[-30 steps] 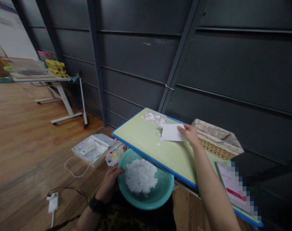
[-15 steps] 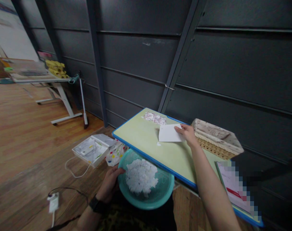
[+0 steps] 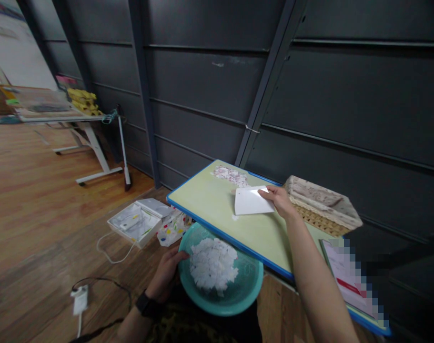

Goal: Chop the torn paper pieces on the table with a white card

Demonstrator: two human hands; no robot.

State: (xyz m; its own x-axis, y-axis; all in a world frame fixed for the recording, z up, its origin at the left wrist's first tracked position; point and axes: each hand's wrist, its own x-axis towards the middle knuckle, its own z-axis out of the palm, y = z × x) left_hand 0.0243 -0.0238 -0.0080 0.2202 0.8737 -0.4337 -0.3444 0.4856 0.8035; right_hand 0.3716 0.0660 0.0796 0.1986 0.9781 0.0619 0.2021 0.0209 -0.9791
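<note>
My left hand (image 3: 169, 268) grips the rim of a teal plastic basin (image 3: 246, 286) at the near edge of the table, its thumb over the rim. Inside the basin lies a heap of torn white paper scraps (image 3: 213, 264). Over the tabletop, my right hand (image 3: 279, 200) pinches the right side of a white card (image 3: 251, 201), thumb on top. The card's left end has a small dark spot near its corner. Beside its lower left edge a small white scrap (image 3: 235, 217) rests on the table. Farther back is a flat patch of scraps with reddish marks (image 3: 231, 176).
The pale yellow table (image 3: 198, 190) has a blue edge. A lined wicker basket (image 3: 320, 220) and a clipboard (image 3: 348, 281) sit at its right. On the floor are an open white box (image 3: 134, 224), a spotted bag (image 3: 174, 228) and a power strip (image 3: 80, 300). A dark wall stands behind.
The basin and my left hand have shifted slightly right and down. The white card has tilted and dropped a little nearer the table, still in my right hand.
</note>
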